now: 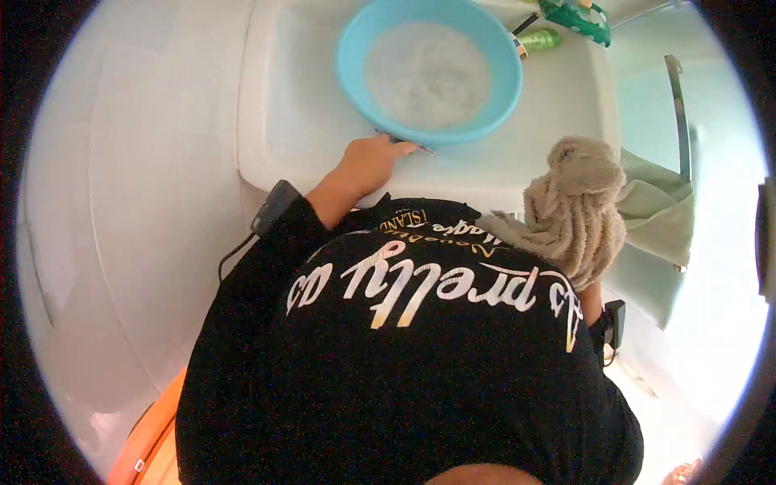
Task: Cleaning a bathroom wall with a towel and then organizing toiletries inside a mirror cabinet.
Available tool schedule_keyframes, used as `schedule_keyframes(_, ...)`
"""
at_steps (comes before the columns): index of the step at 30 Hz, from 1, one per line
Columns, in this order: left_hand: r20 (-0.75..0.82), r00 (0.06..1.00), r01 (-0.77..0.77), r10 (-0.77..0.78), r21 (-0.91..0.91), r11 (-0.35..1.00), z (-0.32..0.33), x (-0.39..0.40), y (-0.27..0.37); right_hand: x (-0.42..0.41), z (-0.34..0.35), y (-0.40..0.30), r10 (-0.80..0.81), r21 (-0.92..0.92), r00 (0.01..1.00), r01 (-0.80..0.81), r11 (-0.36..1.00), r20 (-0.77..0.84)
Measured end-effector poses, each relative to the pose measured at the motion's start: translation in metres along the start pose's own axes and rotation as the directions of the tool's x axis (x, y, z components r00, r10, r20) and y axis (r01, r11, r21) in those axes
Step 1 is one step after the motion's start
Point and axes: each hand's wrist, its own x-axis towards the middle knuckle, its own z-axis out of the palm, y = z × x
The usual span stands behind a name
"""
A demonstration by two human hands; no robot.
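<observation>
My left hand point(370, 160) is at the near rim of a round light-blue plastic basin point(351, 79). Its index finger points along a small dark, partly shiny item point(424, 148) just below the rim; whether the fingers grip it is unclear. Cloudy, sudsy water point(427, 76) fills the bottom of the basin. A bunched beige-brown terry towel point(576, 212) hangs up at the right, in front of the white sink's edge. My right hand is hidden in its folds, and only the wrist point(591, 300) shows below it, so the towel appears held there.
The basin stands in a wide white sink point(257, 121). Behind it to the right lie a green bottle point(541, 40) and a green plastic packet point(573, 21). A pale cloth point(661, 212) hangs by a metal bar point(680, 115) on the right wall. Something orange point(151, 436) stands at lower left.
</observation>
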Motion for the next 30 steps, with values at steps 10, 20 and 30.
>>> schedule_keyframes(10,0.254,0.967,-0.05,0.0,0.189,0.981,-0.005,0.042,0.005,0.01,0.01,-0.012,-0.087,-0.06,0.996,0.085,0.995,-0.028)
schedule_keyframes(20,0.25,0.95,-0.258,0.19,0.276,0.926,0.022,0.111,-0.027,-0.028,-0.027,0.032,-0.057,-0.422,0.994,0.013,0.907,-0.091)
schedule_keyframes(30,-0.093,0.995,-0.015,0.04,0.255,0.967,0.04,0.166,-0.057,-0.089,-0.095,0.106,0.006,-0.899,0.999,-0.048,0.435,-0.05)
